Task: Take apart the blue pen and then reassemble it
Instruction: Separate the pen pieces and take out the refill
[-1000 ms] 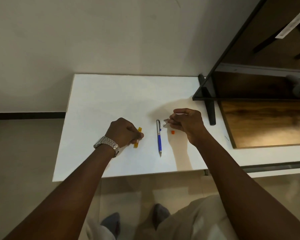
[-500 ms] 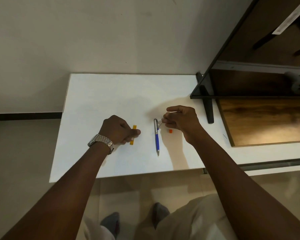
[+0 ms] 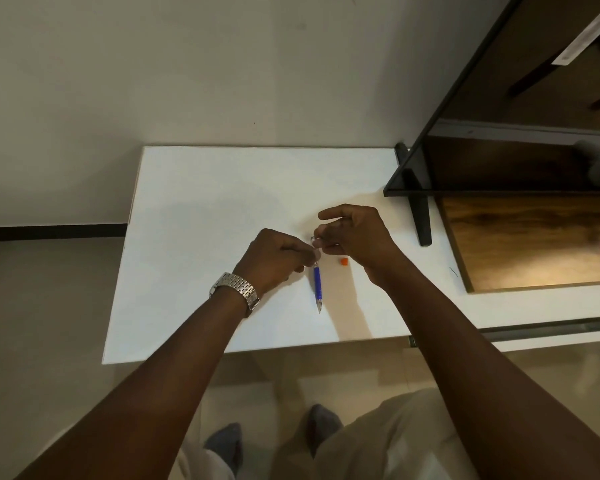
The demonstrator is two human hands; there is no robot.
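Note:
The blue pen (image 3: 317,282) lies on the white table (image 3: 201,237), tip toward me. My left hand (image 3: 276,259), with a metal watch on the wrist, pinches the pen's silver upper end between its fingertips. My right hand (image 3: 355,237) hovers just beyond that end, its thumb and fingers closed on a small silver part (image 3: 314,239) right above the left fingertips. A small orange piece (image 3: 343,261) lies on the table beside the right palm. The yellow-orange piece from before is out of sight.
A black stand leg (image 3: 420,216) rests on the table right of my right hand, under a dark shelf frame (image 3: 440,194). A wooden board (image 3: 534,244) lies at the far right. The table's near edge runs just below the pen tip.
My left hand has left the yellow-orange piece and moved right to the pen's upper end. My right hand has lifted slightly with the silver part. The pen has stayed flat.

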